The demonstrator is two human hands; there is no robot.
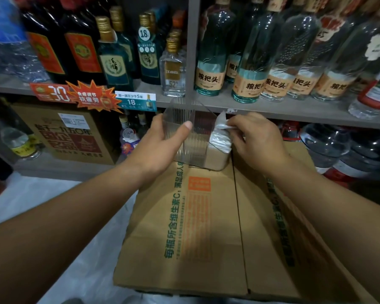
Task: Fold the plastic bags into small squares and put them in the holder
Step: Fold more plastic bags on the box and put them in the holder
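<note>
Both bare forearms reach forward over a brown cardboard box printed with green characters and an orange panel; it stands on a pale floor. At the box's far edge stands the holder, a clear, ribbed plastic container with an open top. The left hand grips the holder's left side, with the fingers curled round behind the wall and the thumb pressed flat on the near face, its tip pointing up. The right hand is palm down at the holder's right end, and its thumb and fingertips pinch a folded plastic bag, a small whitish square that sticks up above the rim. Under it, in the right end of the holder, is a packed stack of folded bags, silvery white against the clear wall. The rest of the holder looks see-through, and I cannot tell whether anything lies there. Beyond the hands runs a grey shelf. On it are clear bottles with tan labels at the right, and teal bottles and dark bottles with red labels at the left. Price tags hang on its front edge. Below the shelf are a brown carton at the left and large water bottles at the right.
</note>
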